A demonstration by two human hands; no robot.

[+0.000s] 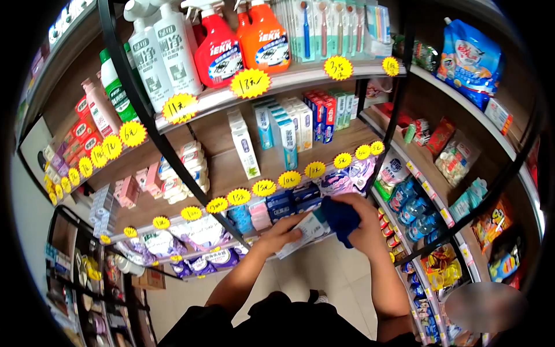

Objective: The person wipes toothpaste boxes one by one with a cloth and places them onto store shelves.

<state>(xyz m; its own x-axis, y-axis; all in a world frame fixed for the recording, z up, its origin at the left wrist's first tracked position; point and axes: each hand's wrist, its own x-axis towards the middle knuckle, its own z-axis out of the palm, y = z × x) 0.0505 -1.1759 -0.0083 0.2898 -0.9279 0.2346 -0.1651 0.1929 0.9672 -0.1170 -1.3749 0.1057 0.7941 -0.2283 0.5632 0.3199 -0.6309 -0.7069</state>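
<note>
My left hand (278,235) is closed around one end of a white and teal toothpaste box (311,229), held at a tilt in front of the lower shelf. In my right hand (364,224) is a dark blue cloth (340,220), bunched up against the far end of the box. The cloth hides that end, and some of my right fingers are out of sight behind it. Above my hands, on the middle shelf, stand a white upright toothpaste box (243,144) and a teal one (285,139), with several more boxes behind and to the right.
Spray bottles (218,49) and hanging toothbrush packs (306,32) fill the top shelf. Yellow price tags (250,83) line the shelf edges. Black posts (156,115) stand between sections. At right, another rack holds water bottles (413,209) and snack bags (442,266). Tiled floor (277,272) lies below.
</note>
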